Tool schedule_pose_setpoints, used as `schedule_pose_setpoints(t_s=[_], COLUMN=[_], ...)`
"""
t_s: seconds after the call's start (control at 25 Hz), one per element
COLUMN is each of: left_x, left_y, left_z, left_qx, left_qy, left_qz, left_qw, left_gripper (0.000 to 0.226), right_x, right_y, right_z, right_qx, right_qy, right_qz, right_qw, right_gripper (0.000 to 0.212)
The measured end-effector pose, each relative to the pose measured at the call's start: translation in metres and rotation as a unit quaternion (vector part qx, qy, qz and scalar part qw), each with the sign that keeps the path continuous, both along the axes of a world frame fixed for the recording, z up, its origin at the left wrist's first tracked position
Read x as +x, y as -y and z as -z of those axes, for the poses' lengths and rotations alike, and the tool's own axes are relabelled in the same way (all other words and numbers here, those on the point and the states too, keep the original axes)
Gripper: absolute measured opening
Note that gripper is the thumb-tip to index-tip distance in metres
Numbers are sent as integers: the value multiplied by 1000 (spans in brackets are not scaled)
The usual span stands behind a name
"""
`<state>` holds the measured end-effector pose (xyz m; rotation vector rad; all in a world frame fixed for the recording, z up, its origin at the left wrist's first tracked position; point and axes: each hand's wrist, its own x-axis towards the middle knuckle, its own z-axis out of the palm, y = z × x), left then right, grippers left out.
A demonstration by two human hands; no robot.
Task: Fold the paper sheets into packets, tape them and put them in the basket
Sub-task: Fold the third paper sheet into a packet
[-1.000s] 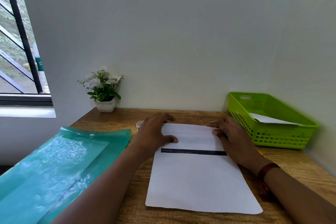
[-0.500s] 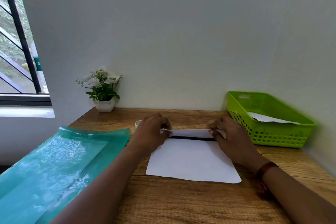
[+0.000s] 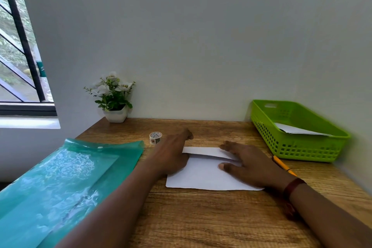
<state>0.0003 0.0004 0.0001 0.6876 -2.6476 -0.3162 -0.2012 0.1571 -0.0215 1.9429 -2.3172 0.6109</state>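
Head view is showing the left hand (image 3: 173, 154) and right hand (image 3: 248, 164) pressing flat-fingered, slightly apart, on a part-folded sheet (image 3: 201, 176) lying left of the basket (image 3: 302, 148). One paper (image 3: 296, 129) is lying inside the basket, and taping is yet to come.

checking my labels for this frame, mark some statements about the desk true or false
1. Both the left hand and the right hand lie open on the paper sheet. True.
2. The green basket is empty. False: a white paper lies in it.
3. The tape roll stands on the table, with neither hand holding it. True.
4. The right hand holds the pencil. False: the pencil lies on the table between that hand and the basket.
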Motion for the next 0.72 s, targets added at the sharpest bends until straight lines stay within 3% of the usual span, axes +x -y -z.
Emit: schedule_pose_setpoints(t_s=[0.12,0.32,0.48,0.72], left_x=[0,-8,-12,-15], left_y=[-7,-20,-25,-30], left_z=[-1,7,12,14], left_qx=[-4,22,7,-9], left_qy=[88,266,273,275], left_qz=[2,25,20,43], left_qw=[996,963,962,961], left_gripper=[58,68,67,64], right_x=[8,23,38,45], right_y=[0,-5,0,3], right_z=[-1,-8,-4,-3], right_qx=[92,197,212,218], right_qy=[-10,-54,-77,-72], right_qz=[2,11,0,-22], right_qw=[996,979,974,973], right_gripper=[87,89,95,85])
